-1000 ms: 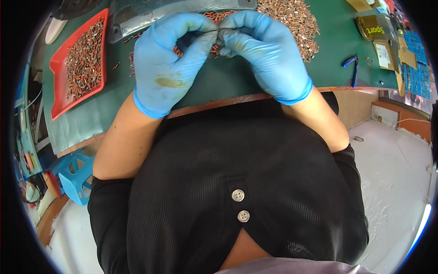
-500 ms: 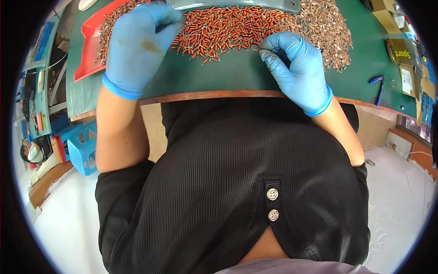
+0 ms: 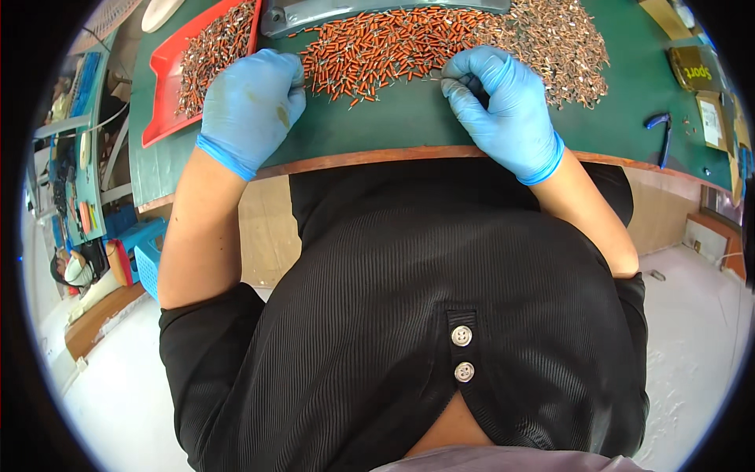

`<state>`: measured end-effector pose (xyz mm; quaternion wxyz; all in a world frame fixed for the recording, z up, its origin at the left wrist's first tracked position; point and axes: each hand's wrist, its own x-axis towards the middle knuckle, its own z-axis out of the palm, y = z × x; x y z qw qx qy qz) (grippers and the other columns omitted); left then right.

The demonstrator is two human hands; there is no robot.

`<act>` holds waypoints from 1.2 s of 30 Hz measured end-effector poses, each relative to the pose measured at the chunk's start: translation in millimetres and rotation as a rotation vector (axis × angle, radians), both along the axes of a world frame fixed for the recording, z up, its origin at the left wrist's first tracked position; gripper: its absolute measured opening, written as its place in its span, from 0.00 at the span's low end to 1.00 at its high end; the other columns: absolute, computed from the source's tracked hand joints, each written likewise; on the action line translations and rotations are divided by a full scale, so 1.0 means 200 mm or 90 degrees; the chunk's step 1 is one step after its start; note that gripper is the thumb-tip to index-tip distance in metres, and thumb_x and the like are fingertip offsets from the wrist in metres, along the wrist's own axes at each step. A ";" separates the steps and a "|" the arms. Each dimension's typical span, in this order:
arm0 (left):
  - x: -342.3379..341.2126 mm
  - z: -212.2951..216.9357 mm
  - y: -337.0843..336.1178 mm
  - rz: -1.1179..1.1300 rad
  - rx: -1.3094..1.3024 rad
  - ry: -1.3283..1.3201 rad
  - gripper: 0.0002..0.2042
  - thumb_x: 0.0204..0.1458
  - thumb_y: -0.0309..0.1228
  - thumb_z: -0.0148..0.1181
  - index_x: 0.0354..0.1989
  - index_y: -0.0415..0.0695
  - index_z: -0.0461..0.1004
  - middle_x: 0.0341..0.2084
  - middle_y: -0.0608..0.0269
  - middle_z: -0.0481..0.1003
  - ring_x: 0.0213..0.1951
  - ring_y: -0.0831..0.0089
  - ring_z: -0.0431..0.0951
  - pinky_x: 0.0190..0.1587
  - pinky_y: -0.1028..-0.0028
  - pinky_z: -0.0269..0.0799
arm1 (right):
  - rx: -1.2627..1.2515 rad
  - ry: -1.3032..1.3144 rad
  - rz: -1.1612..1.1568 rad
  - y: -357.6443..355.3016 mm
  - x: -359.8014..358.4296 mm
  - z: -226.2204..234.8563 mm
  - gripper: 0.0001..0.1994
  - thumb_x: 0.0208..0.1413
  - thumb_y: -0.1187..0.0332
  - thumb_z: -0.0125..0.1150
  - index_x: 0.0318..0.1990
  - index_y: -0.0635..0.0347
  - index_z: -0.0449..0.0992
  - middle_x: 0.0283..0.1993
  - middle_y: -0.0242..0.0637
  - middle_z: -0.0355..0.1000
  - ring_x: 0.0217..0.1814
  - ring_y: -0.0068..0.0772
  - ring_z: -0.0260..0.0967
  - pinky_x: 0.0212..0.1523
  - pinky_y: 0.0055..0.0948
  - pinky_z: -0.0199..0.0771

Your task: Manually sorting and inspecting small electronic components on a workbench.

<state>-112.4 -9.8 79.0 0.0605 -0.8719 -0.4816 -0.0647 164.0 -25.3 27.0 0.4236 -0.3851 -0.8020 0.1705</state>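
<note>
A green mat (image 3: 409,126) with a wooden front edge covers the bench; a red tray (image 3: 169,86) of small parts lies at its left, a grey tool (image 3: 330,12) at the back, and a pale floor is seen below. The left hand (image 3: 248,106), gloved in blue, is curled loosely with its fingertips touching the near left edge of the orange pile (image 3: 377,51). The right hand (image 3: 499,106) is pinched on a thin piece (image 3: 429,78) at the pile's near edge. A duller pile (image 3: 562,47) lies just beyond the right hand.
</note>
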 end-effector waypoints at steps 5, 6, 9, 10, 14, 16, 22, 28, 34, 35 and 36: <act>0.13 0.09 -0.03 0.008 -0.040 -0.177 0.04 0.42 0.24 0.60 0.28 0.41 0.75 0.23 0.55 0.75 0.28 0.59 0.77 0.32 0.67 0.73 | -0.132 0.141 0.036 -0.04 -0.11 0.07 0.03 0.53 0.75 0.59 0.35 0.61 0.72 0.28 0.31 0.69 0.28 0.20 0.65 0.33 0.22 0.69; 0.19 0.07 -0.04 0.043 -0.076 -0.307 0.04 0.43 0.24 0.60 0.29 0.40 0.76 0.23 0.55 0.76 0.27 0.62 0.78 0.32 0.70 0.74 | -0.218 0.160 0.038 -0.04 -0.13 0.10 0.04 0.55 0.76 0.57 0.38 0.62 0.72 0.32 0.30 0.70 0.33 0.18 0.66 0.37 0.21 0.70; 0.31 0.05 -0.08 0.070 -0.104 -0.486 0.05 0.44 0.25 0.61 0.30 0.38 0.76 0.23 0.56 0.77 0.26 0.68 0.79 0.33 0.73 0.74 | -0.340 0.363 0.139 -0.01 -0.20 0.13 0.07 0.57 0.77 0.54 0.43 0.65 0.69 0.38 0.33 0.69 0.40 0.20 0.67 0.44 0.21 0.70; 0.33 0.04 -0.08 0.073 -0.094 -0.544 0.05 0.45 0.25 0.61 0.30 0.37 0.76 0.23 0.56 0.78 0.26 0.70 0.79 0.33 0.74 0.74 | -0.332 0.366 0.126 0.00 -0.22 0.13 0.07 0.57 0.77 0.54 0.43 0.65 0.69 0.38 0.33 0.69 0.40 0.20 0.67 0.44 0.21 0.70; 0.39 -0.01 -0.05 0.034 -0.055 -0.595 0.05 0.42 0.22 0.63 0.29 0.37 0.75 0.22 0.58 0.77 0.25 0.73 0.79 0.32 0.76 0.74 | -0.245 0.382 0.002 0.03 -0.27 0.11 0.05 0.55 0.77 0.56 0.39 0.66 0.70 0.33 0.36 0.71 0.36 0.26 0.69 0.39 0.25 0.71; 0.39 -0.02 -0.05 0.041 -0.057 -0.578 0.06 0.43 0.21 0.62 0.30 0.38 0.75 0.23 0.60 0.77 0.25 0.76 0.78 0.32 0.77 0.73 | -0.143 0.369 -0.075 0.04 -0.28 0.10 0.05 0.52 0.75 0.58 0.35 0.66 0.71 0.27 0.43 0.72 0.29 0.37 0.74 0.31 0.32 0.73; 0.45 0.00 -0.06 0.039 -0.285 -0.940 0.04 0.52 0.20 0.58 0.35 0.35 0.73 0.27 0.63 0.76 0.28 0.79 0.76 0.33 0.80 0.73 | -0.304 0.450 -0.053 0.04 -0.26 0.16 0.02 0.60 0.77 0.51 0.38 0.66 0.67 0.30 0.32 0.69 0.31 0.19 0.66 0.35 0.19 0.70; 0.45 0.00 0.02 0.121 -0.219 -0.923 0.04 0.52 0.20 0.58 0.36 0.33 0.73 0.25 0.64 0.76 0.26 0.81 0.75 0.31 0.82 0.72 | -0.310 0.471 -0.040 0.17 -0.30 0.18 0.02 0.60 0.77 0.51 0.38 0.67 0.67 0.29 0.33 0.70 0.30 0.19 0.67 0.33 0.20 0.70; 0.46 0.10 0.31 0.114 0.017 -0.877 0.06 0.51 0.24 0.60 0.33 0.34 0.75 0.24 0.65 0.76 0.25 0.82 0.73 0.31 0.82 0.68 | -0.292 0.475 -0.057 0.42 -0.28 0.31 0.06 0.58 0.73 0.55 0.36 0.68 0.72 0.26 0.34 0.73 0.28 0.20 0.69 0.32 0.20 0.70; 0.47 0.12 0.34 0.114 0.028 -0.889 0.06 0.50 0.25 0.60 0.33 0.34 0.75 0.24 0.65 0.76 0.25 0.82 0.73 0.31 0.82 0.69 | -0.266 0.509 -0.058 0.48 -0.29 0.29 0.06 0.51 0.73 0.61 0.36 0.66 0.76 0.27 0.39 0.76 0.30 0.30 0.76 0.32 0.26 0.75; 0.48 0.12 0.37 0.117 0.041 -0.900 0.06 0.50 0.25 0.60 0.34 0.34 0.75 0.23 0.64 0.76 0.25 0.82 0.73 0.30 0.81 0.69 | -0.268 0.507 -0.053 0.51 -0.29 0.29 0.06 0.51 0.73 0.61 0.36 0.66 0.76 0.27 0.39 0.76 0.30 0.30 0.76 0.32 0.26 0.75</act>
